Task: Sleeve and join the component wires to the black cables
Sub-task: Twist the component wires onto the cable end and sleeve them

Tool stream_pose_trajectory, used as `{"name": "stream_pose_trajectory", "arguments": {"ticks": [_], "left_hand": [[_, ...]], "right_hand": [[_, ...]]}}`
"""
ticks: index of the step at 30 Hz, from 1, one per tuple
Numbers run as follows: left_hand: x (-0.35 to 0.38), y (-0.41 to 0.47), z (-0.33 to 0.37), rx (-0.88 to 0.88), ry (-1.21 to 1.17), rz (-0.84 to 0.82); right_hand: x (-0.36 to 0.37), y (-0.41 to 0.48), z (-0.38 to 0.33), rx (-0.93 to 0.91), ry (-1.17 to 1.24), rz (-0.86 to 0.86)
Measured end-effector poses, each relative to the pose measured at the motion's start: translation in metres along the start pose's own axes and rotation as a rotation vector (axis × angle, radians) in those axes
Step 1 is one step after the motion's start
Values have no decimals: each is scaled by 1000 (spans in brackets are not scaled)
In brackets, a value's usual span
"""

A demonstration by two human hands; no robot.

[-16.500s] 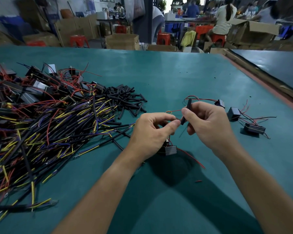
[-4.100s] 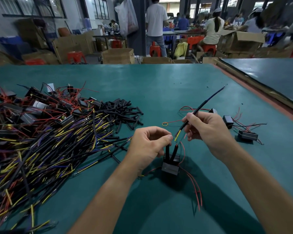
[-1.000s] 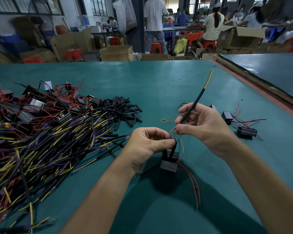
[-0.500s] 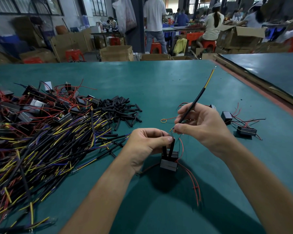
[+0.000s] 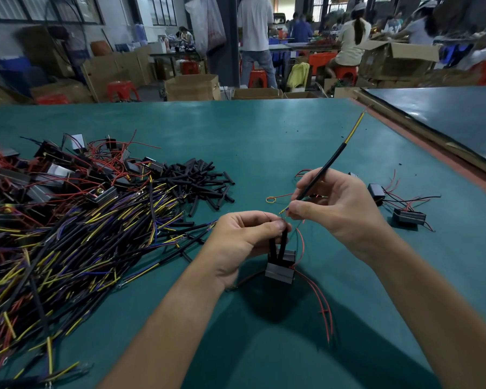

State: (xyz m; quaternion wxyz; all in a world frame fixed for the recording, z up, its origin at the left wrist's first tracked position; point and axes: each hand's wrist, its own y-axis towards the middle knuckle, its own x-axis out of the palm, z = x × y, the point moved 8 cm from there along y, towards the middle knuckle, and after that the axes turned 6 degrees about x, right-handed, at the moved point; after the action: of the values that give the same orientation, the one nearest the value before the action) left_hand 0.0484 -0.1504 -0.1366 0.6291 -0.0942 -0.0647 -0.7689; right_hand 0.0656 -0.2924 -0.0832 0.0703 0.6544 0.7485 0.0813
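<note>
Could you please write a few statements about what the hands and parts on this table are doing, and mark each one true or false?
1. The right hand holds a black cable with a yellow end pointing up and away. True.
2. The left hand lies flat and empty on the table. False: it pinches the tops of two black sleeves rising from a small black component.
3. The loose pile of short black tubes lies left of the hands. True.
4. The finished components lie on the left pile. False: they lie right of the right hand.
</note>
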Motion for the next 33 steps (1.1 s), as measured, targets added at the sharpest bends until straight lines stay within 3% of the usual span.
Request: {"name": "stream_pose_trajectory", "arguments": {"ticks": [15,23,33], "left_hand": [[3,0,-6,-55,-56,-20],[1,1,-6,-61,-65,-12],[1,2,-9,-57,-136,-17]], "right_hand": [[-3,1,4,67,159,17],[0,0,1,-25,-40,18],[1,0,0,-30,-70,25]]}}
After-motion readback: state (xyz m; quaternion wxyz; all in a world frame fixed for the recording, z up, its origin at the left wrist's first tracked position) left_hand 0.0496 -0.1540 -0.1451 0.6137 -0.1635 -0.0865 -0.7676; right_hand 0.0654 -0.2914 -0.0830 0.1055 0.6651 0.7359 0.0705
